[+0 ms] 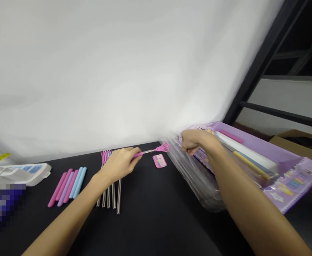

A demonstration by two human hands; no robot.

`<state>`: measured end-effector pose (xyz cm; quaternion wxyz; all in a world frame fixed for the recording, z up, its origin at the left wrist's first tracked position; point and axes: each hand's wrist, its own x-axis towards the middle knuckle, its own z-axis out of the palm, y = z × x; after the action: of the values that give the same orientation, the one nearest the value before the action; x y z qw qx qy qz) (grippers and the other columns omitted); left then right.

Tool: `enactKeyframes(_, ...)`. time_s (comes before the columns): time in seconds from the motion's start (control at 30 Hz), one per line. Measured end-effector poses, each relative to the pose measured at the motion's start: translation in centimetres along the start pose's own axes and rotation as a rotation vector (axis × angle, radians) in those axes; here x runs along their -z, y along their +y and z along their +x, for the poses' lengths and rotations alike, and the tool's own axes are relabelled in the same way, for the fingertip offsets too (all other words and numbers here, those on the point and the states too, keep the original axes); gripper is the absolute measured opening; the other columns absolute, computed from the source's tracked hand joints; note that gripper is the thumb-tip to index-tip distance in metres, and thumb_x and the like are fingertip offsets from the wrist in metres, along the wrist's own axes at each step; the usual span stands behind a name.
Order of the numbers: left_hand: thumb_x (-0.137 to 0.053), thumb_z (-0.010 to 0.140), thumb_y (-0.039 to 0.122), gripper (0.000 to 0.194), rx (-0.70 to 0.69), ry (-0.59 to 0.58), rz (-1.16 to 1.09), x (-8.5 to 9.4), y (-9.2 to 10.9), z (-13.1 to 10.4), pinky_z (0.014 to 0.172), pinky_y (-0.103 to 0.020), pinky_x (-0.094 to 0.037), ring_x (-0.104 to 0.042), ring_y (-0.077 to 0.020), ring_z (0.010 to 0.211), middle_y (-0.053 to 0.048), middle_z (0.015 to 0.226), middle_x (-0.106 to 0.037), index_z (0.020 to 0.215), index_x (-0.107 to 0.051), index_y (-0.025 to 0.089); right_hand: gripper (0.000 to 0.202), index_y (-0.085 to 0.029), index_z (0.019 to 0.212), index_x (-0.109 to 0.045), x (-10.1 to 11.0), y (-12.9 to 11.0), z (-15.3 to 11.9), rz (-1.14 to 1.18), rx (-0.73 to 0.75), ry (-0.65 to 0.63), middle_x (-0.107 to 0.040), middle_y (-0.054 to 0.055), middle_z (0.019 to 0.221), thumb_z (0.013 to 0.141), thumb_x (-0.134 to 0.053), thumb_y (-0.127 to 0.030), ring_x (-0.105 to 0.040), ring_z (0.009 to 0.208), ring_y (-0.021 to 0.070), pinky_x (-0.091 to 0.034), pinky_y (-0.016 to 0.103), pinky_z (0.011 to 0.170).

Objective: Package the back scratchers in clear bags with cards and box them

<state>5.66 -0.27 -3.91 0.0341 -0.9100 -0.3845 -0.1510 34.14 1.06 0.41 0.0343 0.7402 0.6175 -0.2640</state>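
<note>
My left hand (121, 164) is closed round the pink handle of a back scratcher (148, 152), whose pink hand-shaped head points right. Under and beside that hand lie several more back scratcher rods (113, 195), bare metal at the near end with pink, purple and blue heads partly hidden by my hand. My right hand (192, 140) has its fingers curled at the far end of a stack of clear plastic bags (188, 177); what they hold, if anything, is hidden. A small pink printed card (160, 161) lies between the hands.
Pink, purple and blue handle sleeves (68, 186) lie in a row at left. A white device with blue buttons (25, 172) stands farther left, near a pixelated blue patch. At right, a purple box (252, 142) holds packaging. A white sheet (105, 71) backs the black table (150, 220).
</note>
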Motion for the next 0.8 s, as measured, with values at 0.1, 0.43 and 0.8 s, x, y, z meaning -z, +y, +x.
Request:
enactKeyframes(0.1, -0.043, 0.097, 0.032, 0.021, -0.005, 0.014, -0.017, 0.1, -0.1, 0.0, 0.06, -0.028, -0.039, -0.064, -0.0196, 0.071, -0.003, 0.084, -0.069, 0.098, -0.062, 0.023, 0.027, -0.017, 0.04, -0.053, 1.5, 0.2, -1.6, -0.003, 0.081, 0.047, -0.062, 0.008, 0.049, 0.063, -0.068, -0.014, -0.059, 0.048, 0.0196, -0.046, 0.031, 0.049)
enactKeyframes(0.43, -0.048, 0.089, 0.029, 0.018, 0.012, -0.036, -0.227, 3.2, -3.1, -0.3, 0.055, -0.024, -0.039, -0.055, -0.0129, 0.057, 0.0, 0.069, -0.064, 0.089, -0.065, 0.021, 0.015, -0.018, 0.071, -0.062, 1.9, -2.1, -3.2, 0.597, 0.415, 0.157, -0.068, 0.01, 0.083, 0.075, -0.071, -0.029, -0.068, 0.073, 0.0223, -0.055, 0.033, 0.066)
enactKeyframes(0.8, -0.052, 0.087, 0.034, 0.019, 0.146, -0.088, -0.366, 5.9, -5.7, -1.6, 0.049, -0.022, -0.038, -0.054, -0.0109, 0.05, 0.001, 0.065, -0.063, 0.089, -0.065, 0.021, 0.046, -0.018, 0.1, -0.065, 0.2, -3.3, -1.1, 0.767, 0.508, 0.278, -0.071, 0.008, 0.092, 0.06, -0.086, -0.029, -0.068, 0.091, 0.023, -0.053, 0.034, 0.085)
